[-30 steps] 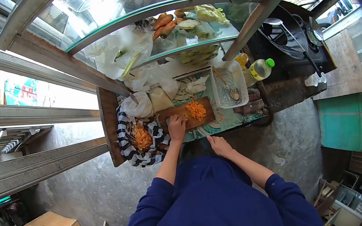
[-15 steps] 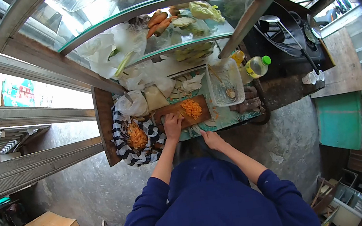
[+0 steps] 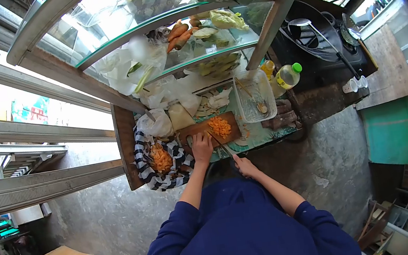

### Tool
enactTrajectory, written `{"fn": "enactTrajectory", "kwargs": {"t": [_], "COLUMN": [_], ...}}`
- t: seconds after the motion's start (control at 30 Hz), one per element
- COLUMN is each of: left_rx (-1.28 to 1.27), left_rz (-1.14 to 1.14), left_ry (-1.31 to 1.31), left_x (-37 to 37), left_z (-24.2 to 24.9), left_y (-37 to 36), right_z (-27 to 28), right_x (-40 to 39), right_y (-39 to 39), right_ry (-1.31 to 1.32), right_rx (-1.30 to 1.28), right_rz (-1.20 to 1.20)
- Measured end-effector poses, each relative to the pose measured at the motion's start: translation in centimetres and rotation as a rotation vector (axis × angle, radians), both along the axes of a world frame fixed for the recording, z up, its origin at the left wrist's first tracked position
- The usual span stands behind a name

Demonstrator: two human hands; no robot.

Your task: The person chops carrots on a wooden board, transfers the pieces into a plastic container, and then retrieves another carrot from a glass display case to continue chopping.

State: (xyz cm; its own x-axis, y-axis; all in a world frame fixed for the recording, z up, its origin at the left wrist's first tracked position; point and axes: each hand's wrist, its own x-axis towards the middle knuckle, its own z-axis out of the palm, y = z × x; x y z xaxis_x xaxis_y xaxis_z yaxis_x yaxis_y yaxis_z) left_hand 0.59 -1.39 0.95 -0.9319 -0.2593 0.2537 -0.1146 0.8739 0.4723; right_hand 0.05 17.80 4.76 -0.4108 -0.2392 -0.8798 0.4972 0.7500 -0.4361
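Observation:
My left hand is pressed on the wooden cutting board, its fingers together over a small piece that is mostly hidden. My right hand is closed round the handle of a knife, whose blade points up and left over the board beside my left fingertips. Chopped orange pieces lie heaped on the right part of the board. Left of the board, a black-and-white striped cloth lines a container holding shredded orange food.
Behind the board are a plastic bag and a clear tub with a spoon. A green-capped bottle stands right of the tub. Carrots lie on the glass shelf above. A black stove with a ladle is at right.
The knife blade has moved up over the board, next to my left fingers. The whole view has shifted slightly.

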Motion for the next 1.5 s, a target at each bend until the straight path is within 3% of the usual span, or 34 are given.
{"fn": "enactTrajectory", "kwargs": {"t": [0.07,0.1,0.17,0.27,0.4,0.57,0.77,1.37,1.5], "left_rx": [-0.04,-0.043,-0.044,0.004,0.052,0.079,0.098,0.205,0.172], "left_rz": [0.002,0.003,0.008,0.003,0.019,0.031,0.053,0.105,0.096], "left_ry": [0.012,0.001,-0.012,-0.021,0.004,0.003,-0.003,0.02,0.044], "left_x": [0.0,0.0,0.0,0.1,0.1,0.0,0.0,-0.3,-0.2], "left_z": [0.1,0.2,0.3,0.4,0.1,0.0,0.0,0.4,0.3], "left_y": [0.2,0.1,0.2,-0.1,-0.3,-0.4,-0.3,-0.1,0.0], "right_z": [-1.4,-1.5,-1.2,-0.2,0.4,0.2,0.6,-0.8,-0.8], "right_x": [0.5,0.8,1.2,0.3,-0.2,-0.3,0.0,-1.9,-0.9], "right_y": [0.0,-0.1,-0.2,-0.3,-0.2,-0.1,-0.5,-1.7,-1.5], "right_ry": [0.252,0.251,0.699,0.673,0.576,0.497,0.409,0.492,0.477], "right_rx": [-0.055,-0.055,0.061,0.178,0.187,0.099,0.003,0.001,-0.011], "right_rz": [0.077,0.077,0.154,0.281,0.279,0.142,0.161,0.385,0.284]}}
